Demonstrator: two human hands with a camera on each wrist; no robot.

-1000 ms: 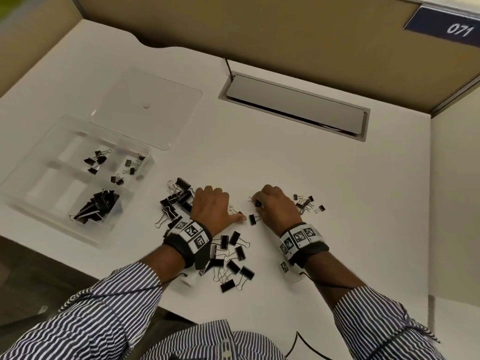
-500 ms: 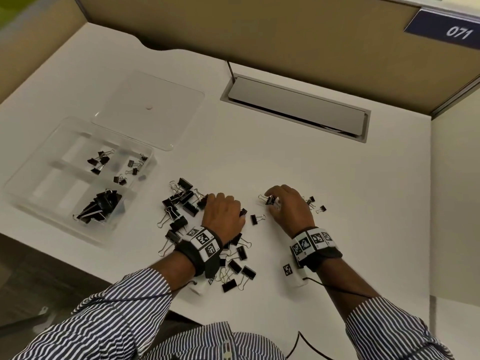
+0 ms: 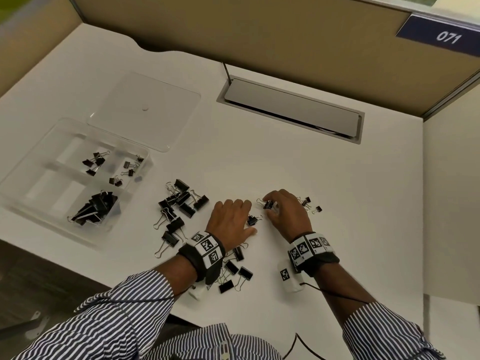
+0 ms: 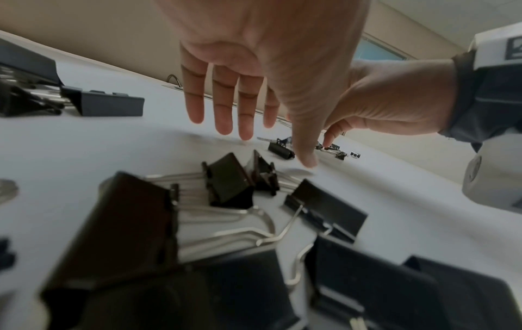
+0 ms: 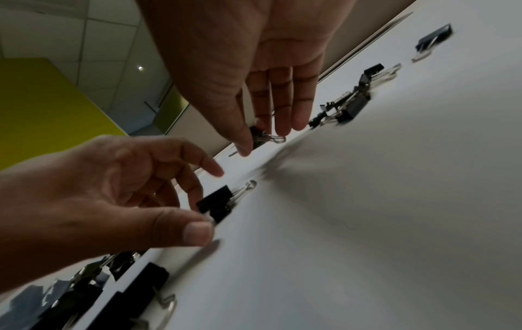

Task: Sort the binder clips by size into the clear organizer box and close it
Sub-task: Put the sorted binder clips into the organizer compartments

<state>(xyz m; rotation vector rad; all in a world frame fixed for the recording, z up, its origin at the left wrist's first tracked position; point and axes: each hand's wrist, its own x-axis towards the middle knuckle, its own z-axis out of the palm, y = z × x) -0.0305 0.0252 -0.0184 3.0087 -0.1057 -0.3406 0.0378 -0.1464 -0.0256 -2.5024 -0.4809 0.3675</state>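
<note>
Head looks steeply down; wrist views skim the desk (image 3: 285,165) closely.

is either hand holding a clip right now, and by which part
The right hand pinches a small binder clip by its black body. The left hand holds nothing.

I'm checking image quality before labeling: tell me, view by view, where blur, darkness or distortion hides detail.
Head view: evenly lit and sharp, with wide-angle bending at the edges; the organizer box shows clearly. Left wrist view: the nearest binder clips are large and out of focus, while the left hand is sharper. Right wrist view: dim and smeared across the desk; the right hand is shadowed.
</note>
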